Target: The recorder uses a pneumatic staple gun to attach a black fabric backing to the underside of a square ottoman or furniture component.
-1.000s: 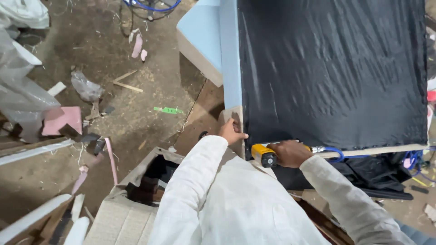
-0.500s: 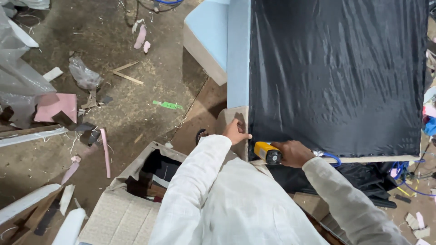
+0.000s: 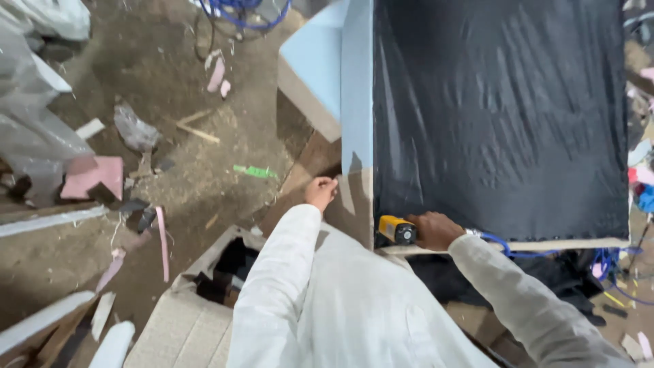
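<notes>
**A:** Seen from above: right hand (image 3: 436, 230) closed round a yellow stapler (image 3: 396, 230), nose pressed against the lower left corner of the black cloth (image 3: 501, 116).

**B:** And the left?

**A:** Left hand (image 3: 320, 191) curled, fingertips gripping the edge of the blue frame (image 3: 356, 102) just left of the cloth. Closed on that edge, nothing loose in it.

**B:** Position of the cloth?

**A:** Stretched flat over the frame, filling the upper right of the view, faintly wrinkled. Bounded on the left by the pale blue side, below by a light wooden rail (image 3: 572, 244) running off to the right.

**B:** Anything attached to the stapler?

**A:** A blue hose (image 3: 494, 240), leading from behind the right wrist along the rail. More blue hose coiled at the top edge (image 3: 245, 10).

**B:** Clothing?

**A:** White long sleeves (image 3: 354, 300) on both arms, covering the lower middle of the view.

**B:** Surroundings?

**A:** Dirt floor (image 3: 170, 88) strewn with scraps: a pink block (image 3: 95, 176) at left, a green strip (image 3: 253, 171) near the centre, thin pink offcuts (image 3: 162, 242), crumpled clear plastic (image 3: 30, 102) at far left. An open cardboard box (image 3: 204, 272) just below the left elbow, dark inside. White boards (image 3: 48, 320) at the lower left corner.
</notes>
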